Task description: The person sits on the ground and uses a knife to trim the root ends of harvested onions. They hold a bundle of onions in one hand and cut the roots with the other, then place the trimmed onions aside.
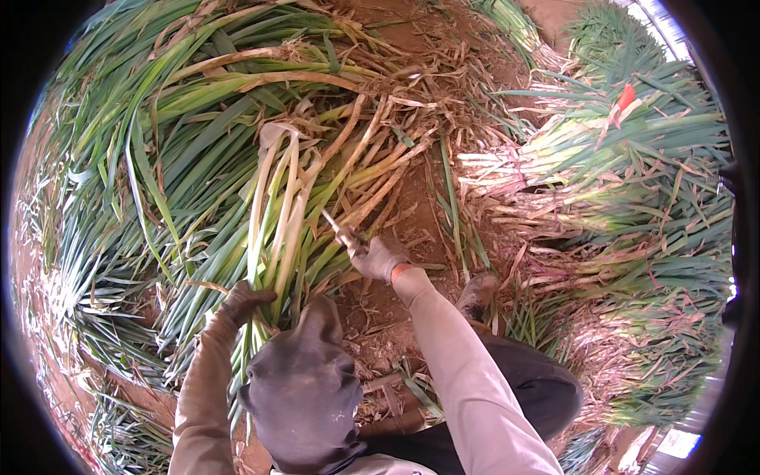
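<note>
My left hand (247,301), in a dark glove, is closed round the green part of a few long green onions (275,207). Their pale, peeled-looking stems point away from me, with a whitish, filmy clump at the far ends. To the right of them, my gloved right hand (378,257) grips a small knife (330,220). Its short blade points up and left, apart from the held stems. Beneath and beyond both hands lies a large heap of untrimmed green onions (229,87), with dry brown outer leaves and roots toward the middle.
Bundled green onions (554,166) line the right side, stems facing inward; a red scrap (625,96) lies on them. Dry peelings (443,83) litter the brown soil (423,241). My dark-covered knee (305,388) and a boot (477,294) are close to the hands. More onions (95,309) spread leftward.
</note>
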### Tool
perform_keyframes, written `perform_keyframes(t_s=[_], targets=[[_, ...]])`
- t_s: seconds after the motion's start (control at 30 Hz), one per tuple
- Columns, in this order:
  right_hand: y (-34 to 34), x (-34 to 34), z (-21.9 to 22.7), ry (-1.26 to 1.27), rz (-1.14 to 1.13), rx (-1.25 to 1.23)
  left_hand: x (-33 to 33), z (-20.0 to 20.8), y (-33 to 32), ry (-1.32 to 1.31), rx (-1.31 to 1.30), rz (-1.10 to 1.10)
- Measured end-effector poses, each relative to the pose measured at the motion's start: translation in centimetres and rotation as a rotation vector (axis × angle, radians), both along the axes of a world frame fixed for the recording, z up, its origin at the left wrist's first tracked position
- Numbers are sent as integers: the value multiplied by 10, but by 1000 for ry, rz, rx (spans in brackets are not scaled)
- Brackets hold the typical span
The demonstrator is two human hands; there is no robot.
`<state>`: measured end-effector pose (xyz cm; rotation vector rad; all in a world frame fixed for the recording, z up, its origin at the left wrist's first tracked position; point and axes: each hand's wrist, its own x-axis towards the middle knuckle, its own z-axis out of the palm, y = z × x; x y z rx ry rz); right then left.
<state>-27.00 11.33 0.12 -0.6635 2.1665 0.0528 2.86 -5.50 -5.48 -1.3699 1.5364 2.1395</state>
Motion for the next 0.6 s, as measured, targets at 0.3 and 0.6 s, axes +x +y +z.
perform_keyframes(t_s=[0.3,0.6], targets=[[17,22,11,-12,40,-52,59,70,14,-57,-70,-17],[19,53,1,-8,148,-230,127,27,43,245,89,-67]])
